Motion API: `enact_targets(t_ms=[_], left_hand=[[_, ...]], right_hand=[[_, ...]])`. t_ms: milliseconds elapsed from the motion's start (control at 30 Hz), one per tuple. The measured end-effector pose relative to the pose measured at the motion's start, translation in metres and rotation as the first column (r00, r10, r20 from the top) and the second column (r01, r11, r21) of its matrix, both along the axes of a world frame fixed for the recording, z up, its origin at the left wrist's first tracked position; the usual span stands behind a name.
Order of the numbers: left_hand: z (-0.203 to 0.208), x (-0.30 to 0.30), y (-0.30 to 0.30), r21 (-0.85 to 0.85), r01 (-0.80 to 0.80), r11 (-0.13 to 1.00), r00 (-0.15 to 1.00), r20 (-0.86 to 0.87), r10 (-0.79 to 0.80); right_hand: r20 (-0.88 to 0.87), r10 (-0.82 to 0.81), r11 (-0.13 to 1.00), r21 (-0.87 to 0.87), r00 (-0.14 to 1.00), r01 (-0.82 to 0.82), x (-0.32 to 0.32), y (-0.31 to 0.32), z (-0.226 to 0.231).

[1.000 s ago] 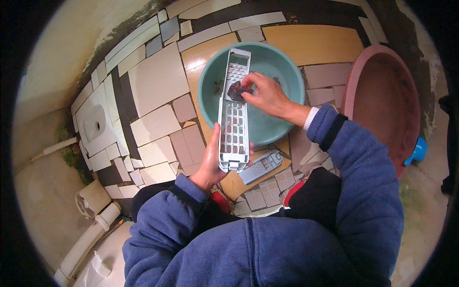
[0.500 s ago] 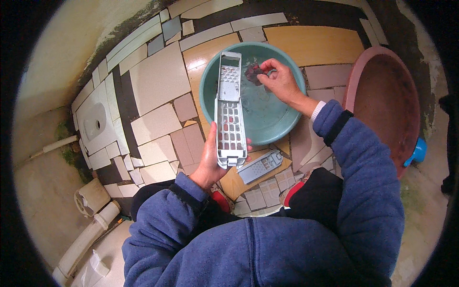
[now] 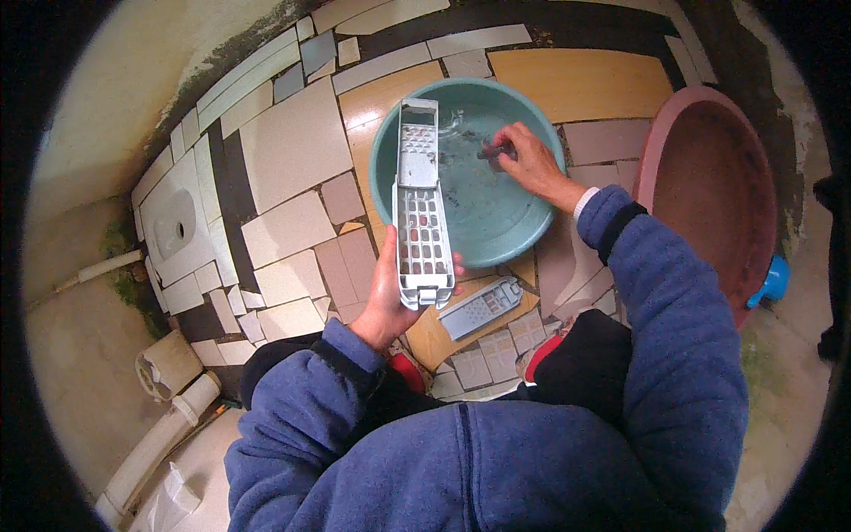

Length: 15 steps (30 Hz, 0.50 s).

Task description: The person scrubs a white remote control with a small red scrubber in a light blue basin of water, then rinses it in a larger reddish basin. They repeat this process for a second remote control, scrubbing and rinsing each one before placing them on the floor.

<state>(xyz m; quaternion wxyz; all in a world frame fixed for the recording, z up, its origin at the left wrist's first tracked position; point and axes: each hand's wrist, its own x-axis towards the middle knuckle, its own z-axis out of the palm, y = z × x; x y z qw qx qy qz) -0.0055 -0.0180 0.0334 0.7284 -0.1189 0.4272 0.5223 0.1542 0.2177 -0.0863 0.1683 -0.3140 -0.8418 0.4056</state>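
My left hand [image 3: 383, 293] is wrapped round the lower end of a white plastic lint filter [image 3: 423, 232], a long frame with a grid of small openings. Its hinged upper half is swung open and reaches over the teal basin [image 3: 532, 232]. Inside that basin, above shallow water with dark bits in it, my right hand [image 3: 525, 161] pinches a small dark wad [image 3: 488, 152], like lint or cloth. Fingers cover most of the wad, so its kind is unclear. A second, greyish filter piece [image 3: 481, 309] lies on the floor just below the basin.
At the right a large reddish tub [image 3: 709, 204] leans, with a blue plastic scoop [image 3: 769, 282] beside it. A squat toilet pan [image 3: 175, 223] is set in the left floor. White pipes [image 3: 191, 408] run along the left wall. Patchwork tiles [image 3: 297, 160] cover the ground.
My right hand has moved slightly right and turned, drawing the dark wad away from the filter and bunching it in the fingers. The filter has shifted a little left in my left hand.
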Motion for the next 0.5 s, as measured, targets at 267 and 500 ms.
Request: enact_targets(t_ms=[267,500], left_hand=[[-0.001,0.003,-0.001,0.015,-0.055,0.998,0.998,-0.039,0.056],[0.004,0.002,0.0,-0.029,-0.072,0.997,0.995,-0.067,0.07]], right_hand=[[0.419,0.405,0.853,0.146,0.812,-0.501,0.037,0.006,-0.031],[0.408,0.149,0.949,0.197,0.901,-0.246,0.032,0.025,-0.017]])
